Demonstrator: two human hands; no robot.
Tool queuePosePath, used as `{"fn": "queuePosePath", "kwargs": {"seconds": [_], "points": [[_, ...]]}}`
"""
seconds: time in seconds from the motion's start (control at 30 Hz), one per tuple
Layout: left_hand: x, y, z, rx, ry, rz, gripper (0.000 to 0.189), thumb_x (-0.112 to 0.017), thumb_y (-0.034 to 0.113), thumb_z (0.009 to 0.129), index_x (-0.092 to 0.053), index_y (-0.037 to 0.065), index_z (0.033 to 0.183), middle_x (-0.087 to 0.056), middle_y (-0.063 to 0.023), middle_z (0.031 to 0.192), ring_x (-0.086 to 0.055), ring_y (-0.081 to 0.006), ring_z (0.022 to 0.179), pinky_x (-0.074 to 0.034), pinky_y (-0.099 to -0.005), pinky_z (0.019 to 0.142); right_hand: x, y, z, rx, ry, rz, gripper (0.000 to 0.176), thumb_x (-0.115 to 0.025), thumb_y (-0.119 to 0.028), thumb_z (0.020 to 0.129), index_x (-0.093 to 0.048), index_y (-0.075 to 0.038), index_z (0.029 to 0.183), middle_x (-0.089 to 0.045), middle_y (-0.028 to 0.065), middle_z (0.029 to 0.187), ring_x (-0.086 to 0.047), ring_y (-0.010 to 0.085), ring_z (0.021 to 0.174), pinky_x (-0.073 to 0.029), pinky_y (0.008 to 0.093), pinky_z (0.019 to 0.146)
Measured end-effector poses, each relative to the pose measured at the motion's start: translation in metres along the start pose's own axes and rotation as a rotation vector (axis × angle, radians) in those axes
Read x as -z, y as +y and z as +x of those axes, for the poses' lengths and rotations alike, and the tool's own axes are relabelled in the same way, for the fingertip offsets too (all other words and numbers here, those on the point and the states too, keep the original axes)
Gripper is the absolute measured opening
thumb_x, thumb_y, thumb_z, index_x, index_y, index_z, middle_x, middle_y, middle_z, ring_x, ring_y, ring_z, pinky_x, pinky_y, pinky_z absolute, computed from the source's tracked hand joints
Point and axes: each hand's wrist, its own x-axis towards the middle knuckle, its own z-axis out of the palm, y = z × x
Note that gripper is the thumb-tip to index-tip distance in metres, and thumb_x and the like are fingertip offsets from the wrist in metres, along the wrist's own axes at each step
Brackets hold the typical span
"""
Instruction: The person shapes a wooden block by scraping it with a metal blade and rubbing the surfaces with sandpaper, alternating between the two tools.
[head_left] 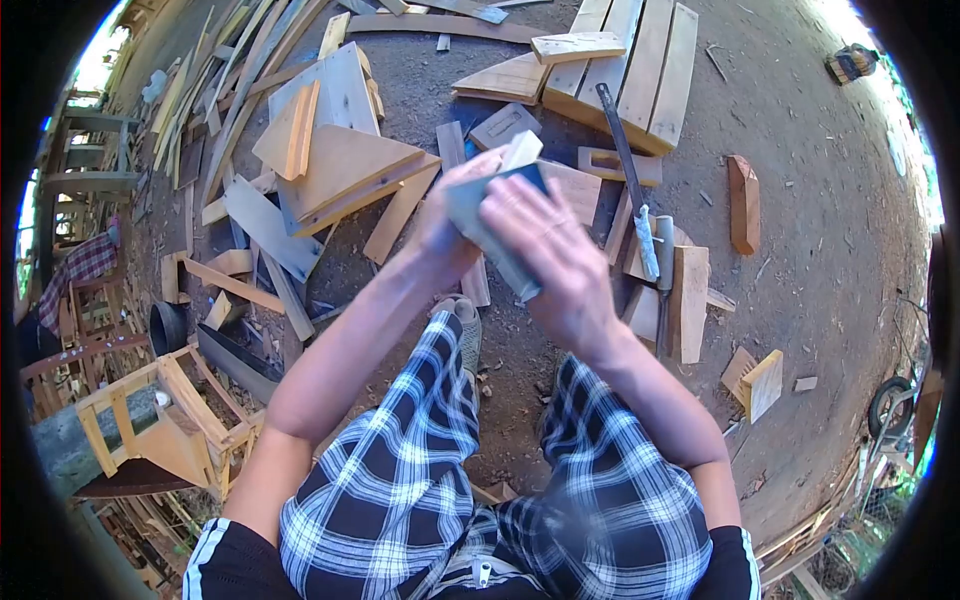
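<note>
In front of my knees, both hands work on a small wooden piece whose pale end sticks out above my fingers. A grey-green sheet of sandpaper lies against it, and its dark blue edge shows beside my knuckles. My left hand is wrapped round the wooden piece from the left, its fingers partly hidden behind the sheet. Over the sheet, from the right, presses my right hand, with its fingers close together and smeared by motion. Most of the wooden piece is covered by my hands and the sandpaper.
Cut boards and long strips lie on the left. A slatted wooden piece sits ahead. A hammer and a long dark metal bar rest to the right near a wood block. A wooden frame stands left.
</note>
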Motion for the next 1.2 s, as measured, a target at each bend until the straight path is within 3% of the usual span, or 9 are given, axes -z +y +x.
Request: {"fn": "queuePosePath", "kwargs": {"seconds": [0.3, 0.4, 0.73, 0.8, 0.9, 1.0, 1.07, 1.13, 1.2], "points": [[0.001, 0.008, -0.003, -0.055, -0.355, 0.179, 0.050, -0.034, 0.032, 0.105, -0.035, -0.002, 0.142, -0.051, -0.0014, 0.077, -0.052, -0.0072, 0.062, -0.055, -0.0252, 0.048, 0.020, 0.056, 0.000, -0.638, 0.046, 0.178, 0.025, -0.050, -0.009, 0.099, -0.060, -0.003, 0.122, -0.067, 0.0198, 0.106, -0.068, 0.0281, 0.098, -0.051, 0.0367, 0.083], [0.012, 0.003, 0.007, 0.014, -0.348, 0.071, 0.052, -0.033, 0.032, 0.105, -0.035, -0.006, 0.140, -0.043, 0.0015, 0.071, -0.047, -0.0058, 0.058, -0.056, -0.0235, 0.049, 0.020, 0.055, -0.015, -0.755, 0.135, 0.249, 0.032, -0.051, -0.026, 0.102, -0.062, 0.000, 0.118, -0.070, 0.0092, 0.093, -0.057, 0.0071, 0.079, -0.045, 0.0254, 0.067], [0.010, 0.003, 0.003, 0.134, -0.302, -0.086, 0.051, -0.030, 0.035, 0.106, -0.041, -0.006, 0.134, -0.051, -0.0025, 0.075, -0.046, -0.0029, 0.055, -0.045, -0.0145, 0.034, 0.026, 0.039, 0.021, -0.191, 0.152, 0.047, 0.053, -0.055, 0.009, 0.083, -0.056, -0.008, 0.133, -0.058, 0.0140, 0.132, -0.052, 0.0314, 0.127, -0.043, 0.0444, 0.107], [0.030, -0.005, 0.013, 0.133, -0.658, -0.217, 0.048, -0.030, 0.035, 0.106, -0.042, -0.001, 0.135, -0.060, -0.0062, 0.088, -0.056, -0.0050, 0.064, -0.052, -0.0174, 0.045, 0.020, 0.038, 0.017, -0.164, 0.131, 0.008, 0.054, -0.055, 0.009, 0.082, -0.056, -0.010, 0.132, -0.059, 0.0137, 0.131, -0.053, 0.0323, 0.125, -0.045, 0.0444, 0.104], [0.007, -0.004, -0.003, 0.016, -0.069, 0.138, 0.045, -0.031, 0.035, 0.105, -0.042, 0.005, 0.137, -0.062, -0.0086, 0.104, -0.063, -0.0107, 0.084, -0.058, -0.0252, 0.067, 0.001, 0.005, 0.004, -0.070, 0.072, -0.122, 0.053, -0.058, 0.003, 0.081, -0.059, -0.015, 0.130, -0.062, 0.0116, 0.127, -0.058, 0.0350, 0.120, -0.053, 0.0428, 0.096], [0.041, -0.012, 0.017, -0.006, -0.355, -0.151, 0.042, -0.032, 0.034, 0.105, -0.042, 0.012, 0.139, -0.060, -0.0074, 0.112, -0.061, -0.0163, 0.102, -0.054, -0.0356, 0.090, 0.001, -0.008, 0.007, -0.011, 0.028, -0.127, 0.051, -0.059, 0.002, 0.081, -0.060, -0.015, 0.129, -0.062, 0.0112, 0.127, -0.058, 0.0354, 0.119, -0.053, 0.0429, 0.095], [0.007, 0.000, -0.010, 0.000, -0.125, 0.164, 0.042, -0.032, 0.035, 0.104, -0.041, 0.013, 0.139, -0.060, -0.0018, 0.098, -0.061, -0.0098, 0.077, -0.051, -0.0245, 0.053, 0.001, 0.010, 0.012, -0.061, 0.054, -0.161, 0.051, -0.059, 0.002, 0.080, -0.061, -0.012, 0.128, -0.063, 0.0120, 0.126, -0.058, 0.0364, 0.118, -0.054, 0.0448, 0.094], [0.019, -0.011, 0.001, 0.061, -0.529, -0.148, 0.041, -0.033, 0.036, 0.104, -0.043, 0.012, 0.136, -0.058, 0.0004, 0.090, -0.058, -0.0078, 0.069, -0.042, -0.0199, 0.044, 0.004, 0.035, 0.022, -0.218, 0.115, -0.063, 0.048, -0.059, 0.002, 0.080, -0.061, -0.011, 0.126, -0.064, 0.0130, 0.125, -0.058, 0.0377, 0.118, -0.054, 0.0455, 0.093], [0.019, -0.009, 0.007, 0.041, -0.436, -0.049, 0.038, -0.033, 0.037, 0.104, -0.046, 0.013, 0.132, -0.057, 0.0002, 0.085, -0.059, -0.0078, 0.070, -0.044, -0.0214, 0.043, 0.002, 0.018, 0.013, -0.128, 0.063, -0.122, 0.050, -0.058, 0.002, 0.077, -0.061, -0.010, 0.126, -0.062, 0.0159, 0.126, -0.058, 0.0382, 0.118, -0.053, 0.0445, 0.094]]}}
